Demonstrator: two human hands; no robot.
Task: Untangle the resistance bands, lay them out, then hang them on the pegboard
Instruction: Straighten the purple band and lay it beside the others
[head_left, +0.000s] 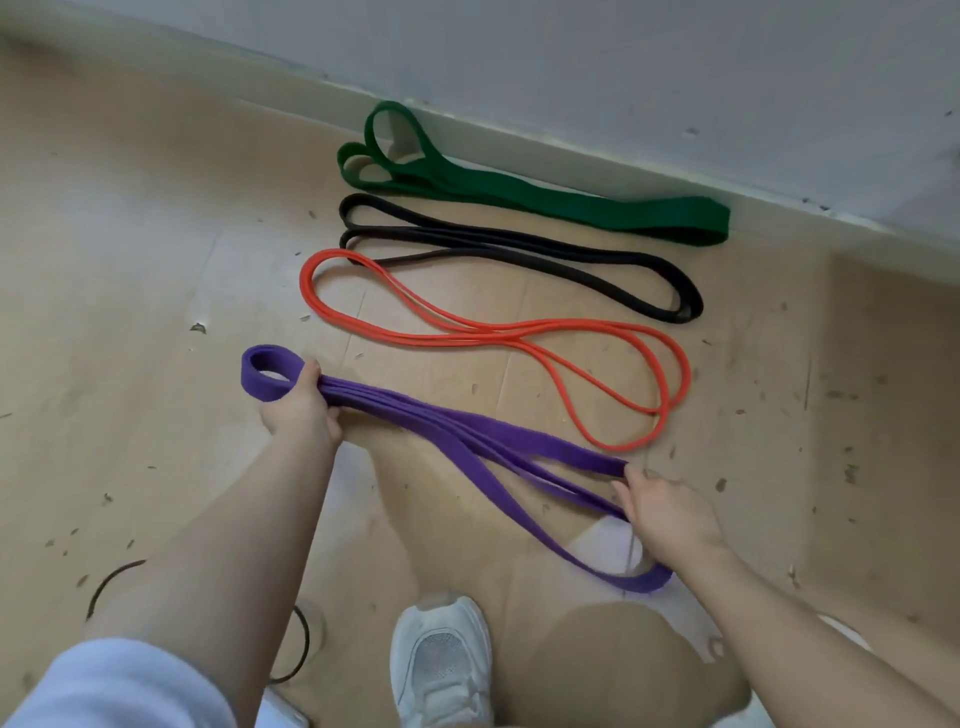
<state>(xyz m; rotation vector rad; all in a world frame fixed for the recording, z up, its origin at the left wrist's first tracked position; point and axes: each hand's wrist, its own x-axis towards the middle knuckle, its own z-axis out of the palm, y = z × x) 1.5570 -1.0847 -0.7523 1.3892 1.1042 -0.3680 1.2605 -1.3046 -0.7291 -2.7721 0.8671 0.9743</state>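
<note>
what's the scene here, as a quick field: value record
setting: tan floor by a white wall
laid out: green band nearest the wall, then black band, then orange band
in hand: purple band, folded in several strands
left hand: grips one end of the purple band
right hand: fingers at its other end loops
pegboard: not in view
also seen: white shoe

Cardboard sheeting covers the floor and carries dark scuffs and debris flecks. A white wall with a pale baseboard runs diagonally across the upper frame. A white sneaker sits at bottom centre. A thin black ring lies at lower left.
</note>
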